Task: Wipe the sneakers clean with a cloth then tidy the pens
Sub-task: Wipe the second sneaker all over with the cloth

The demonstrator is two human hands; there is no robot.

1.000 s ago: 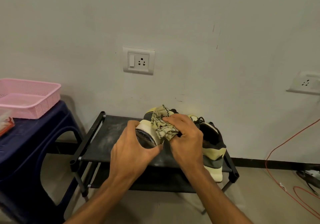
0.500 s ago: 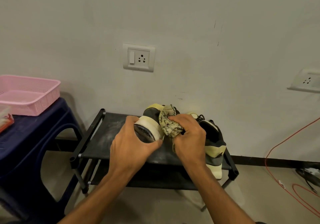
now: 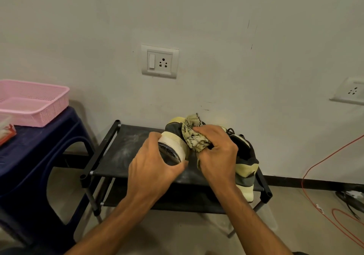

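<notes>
A black-and-cream sneaker [image 3: 173,142], lengthwise toward the wall [image 3: 216,38], was clasped at its near end by the left grip [image 3: 155,168], a crumpled yellow patterned cloth [image 3: 194,136] clenched against it by the right grip [image 3: 216,156].

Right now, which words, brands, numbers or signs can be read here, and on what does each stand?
No text can be read.
The red and white packet at the left edge: any print is too blurred.
The held sneaker, other sneaker, patterned cloth: no brand or label shows.
The wall socket: no marking shows.
</notes>
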